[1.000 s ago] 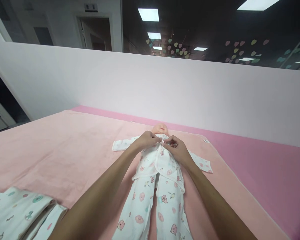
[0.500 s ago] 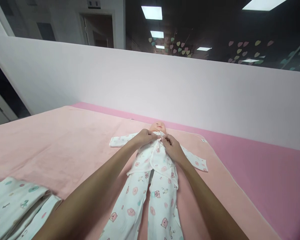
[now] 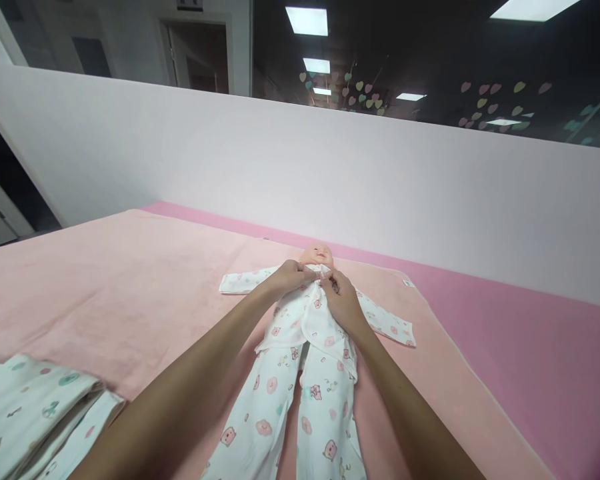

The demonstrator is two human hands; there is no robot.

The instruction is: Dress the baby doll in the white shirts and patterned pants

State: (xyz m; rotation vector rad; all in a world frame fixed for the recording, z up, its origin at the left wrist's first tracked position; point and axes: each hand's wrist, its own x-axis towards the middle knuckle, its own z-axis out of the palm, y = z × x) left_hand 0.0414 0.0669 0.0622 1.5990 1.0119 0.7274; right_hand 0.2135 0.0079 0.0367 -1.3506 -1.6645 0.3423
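Note:
A baby doll (image 3: 318, 254) lies on its back, dressed in a white printed baby top (image 3: 300, 313) and matching trousers (image 3: 265, 413). Both sleeves stretch out sideways. At the doll's neck, my left hand (image 3: 294, 275) pinches the top's collar edge between thumb and fingers. My right hand (image 3: 341, 293) is closed on the front edge of the same top, just beside the left fingertips. What exactly lies between the fingertips, perhaps a fastening, is too small to make out. Below the hands the front panels overlap, with the lower hem parted over the trousers.
Under the doll is a pink blanket (image 3: 130, 280) spread on a darker pink surface (image 3: 530, 333). Folded printed cloth (image 3: 30, 407) lies at the lower left. A white low wall (image 3: 330, 173) rises behind, with dark glass (image 3: 430, 53) above it.
Both hands stay at the neckline. My right hand has shifted slightly and its fingers have curled a little more. The view has tilted very slightly.

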